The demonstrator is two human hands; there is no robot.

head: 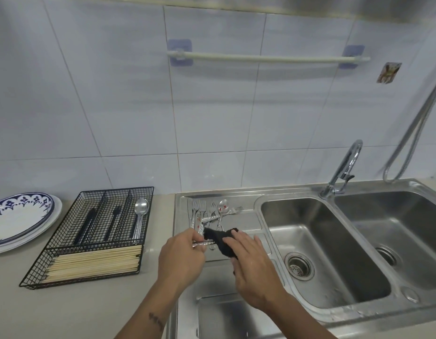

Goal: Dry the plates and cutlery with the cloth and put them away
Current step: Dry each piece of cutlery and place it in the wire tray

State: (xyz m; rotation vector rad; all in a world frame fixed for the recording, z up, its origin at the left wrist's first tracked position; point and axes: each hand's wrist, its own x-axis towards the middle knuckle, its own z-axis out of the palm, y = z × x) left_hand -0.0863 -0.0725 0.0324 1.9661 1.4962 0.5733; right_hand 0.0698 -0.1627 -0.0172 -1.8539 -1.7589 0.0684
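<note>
My left hand (181, 256) grips the handle of a steel piece of cutlery (204, 243) over the sink's drainboard. Its other end is hidden inside a black cloth (220, 239), which my right hand (252, 261) holds wrapped around it. Several steel forks and a spoon (213, 212) lie in a loose pile on the drainboard just beyond my hands. To the left, a black wire cutlery tray (94, 231) holds dark utensils, a steel spoon (140, 216) and a bundle of chopsticks. Stacked blue-patterned plates (18, 218) sit at the far left of the counter.
A double-basin steel sink (317, 243) fills the right side, with a chrome tap (344, 167) behind it and a hose at the right edge. A white towel rail (266, 58) is fixed to the tiled wall. The beige counter (65, 311) extends toward me.
</note>
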